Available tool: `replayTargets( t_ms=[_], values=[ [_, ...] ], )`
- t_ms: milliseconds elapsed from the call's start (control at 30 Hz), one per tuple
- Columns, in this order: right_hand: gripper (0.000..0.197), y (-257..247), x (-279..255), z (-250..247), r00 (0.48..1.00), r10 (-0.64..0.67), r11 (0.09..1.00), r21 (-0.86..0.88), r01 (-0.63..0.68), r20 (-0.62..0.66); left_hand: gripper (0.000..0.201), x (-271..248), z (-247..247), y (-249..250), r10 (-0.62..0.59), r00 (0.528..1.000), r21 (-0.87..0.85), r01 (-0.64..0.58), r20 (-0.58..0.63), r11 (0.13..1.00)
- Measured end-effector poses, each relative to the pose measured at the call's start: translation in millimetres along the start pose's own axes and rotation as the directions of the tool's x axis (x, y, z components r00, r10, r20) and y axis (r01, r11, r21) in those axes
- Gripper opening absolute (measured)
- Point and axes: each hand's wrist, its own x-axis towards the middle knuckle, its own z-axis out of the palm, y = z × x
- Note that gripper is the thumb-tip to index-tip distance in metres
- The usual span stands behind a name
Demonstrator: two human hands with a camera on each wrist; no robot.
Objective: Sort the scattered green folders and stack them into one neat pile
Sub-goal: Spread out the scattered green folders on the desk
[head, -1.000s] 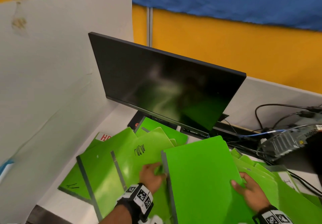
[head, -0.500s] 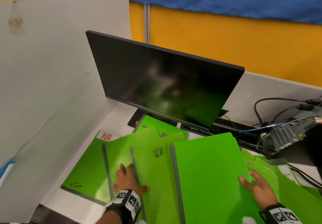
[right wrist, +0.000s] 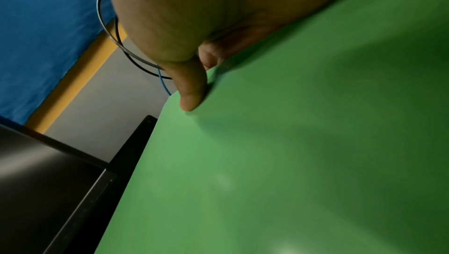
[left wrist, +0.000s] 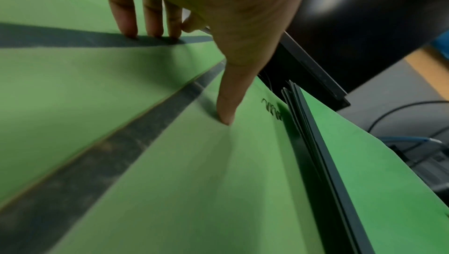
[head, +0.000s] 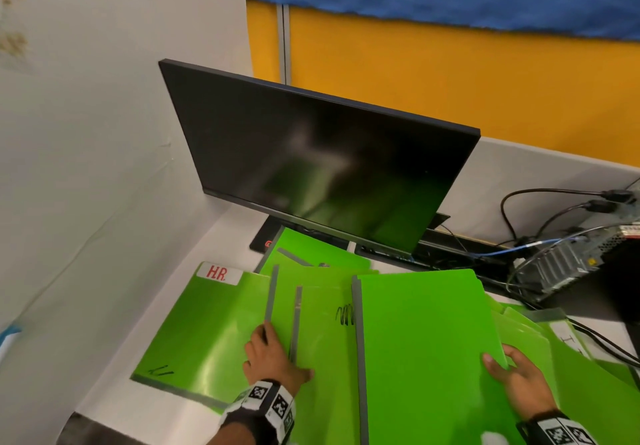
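In front of the monitor (head: 318,167), the fanned folders (head: 311,323) have been slid left by the flat, open left hand (head: 270,358), uncovering the HR folder (head: 207,323), while the stack (head: 422,340) stays gripped by the right hand (head: 516,379), so gathering remains unfinished.

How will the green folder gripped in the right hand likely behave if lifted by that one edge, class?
The top folder looks thin and glossy, so it probably flexes and may slip on the folders beneath. Its grey spine likely stiffens only the far side. The right hand grips the opposite edge, thumb on top, so it may sag.
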Motion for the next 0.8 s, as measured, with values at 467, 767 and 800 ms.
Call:
replayTargets(
  t_ms=[467,767,800],
  values=[
    [0.055,5.8,-7.9,15.2,0.994,0.077,0.996,0.047,-0.074,-0.074,0.100,53.3,-34.8,-50.7,-0.146,0.959,-0.160,0.109,-0.243,0.981],
    [0.045,-2.2,-13.8,11.8,0.992,0.085,0.995,0.062,-0.080,-0.092,0.096,87.1,-50.6,-131.0,-0.275,0.922,-0.216,0.338,0.273,0.916],
    [0.047,-2.0,-12.3,12.2,0.993,0.084,0.995,0.062,-0.079,-0.089,0.094,86.8,-47.4,-131.6,-0.275,0.922,-0.210,0.336,0.273,0.918]
  ],
)
